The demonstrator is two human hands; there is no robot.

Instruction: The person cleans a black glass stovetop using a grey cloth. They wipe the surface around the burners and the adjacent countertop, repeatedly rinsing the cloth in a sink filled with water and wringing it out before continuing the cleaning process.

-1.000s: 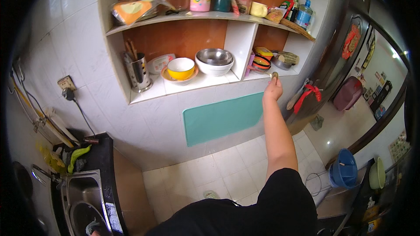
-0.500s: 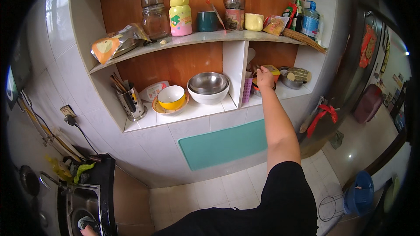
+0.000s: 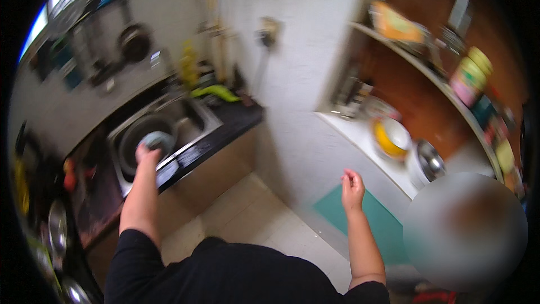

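Note:
My left hand (image 3: pixel 147 153) reaches into the steel sink (image 3: pixel 211 125) on the left. Its fingers close on a pale grey-blue, cloth-like thing (image 3: pixel 162 142), blurred by motion, over a round dark pan or basin (image 3: pixel 128 145) in the sink. On the other side, my right hand (image 3: pixel 353 190) hangs in the air in front of the wall shelf, above the green mat (image 3: pixel 371 219). Its fingers are curled together; whether anything small is between them I cannot make out. A yellow-and-white bowl (image 3: pixel 392 137) and a white bowl with steel bowls in it (image 3: pixel 419 164) stand on the shelf beyond.
A bright green thing (image 3: pixel 218 92) and a yellow bottle-like thing (image 3: pixel 188 65) sit behind the sink. Pans (image 3: pixel 135 43) hang on the wall. A plug (image 3: pixel 265 36) with its cord is at the socket. A blurred round patch hides the lower right.
The view has swung left toward the sink. My right hand has come away from the shelf's right compartment. My left hand, still in the sink, now shows fully with its forearm.

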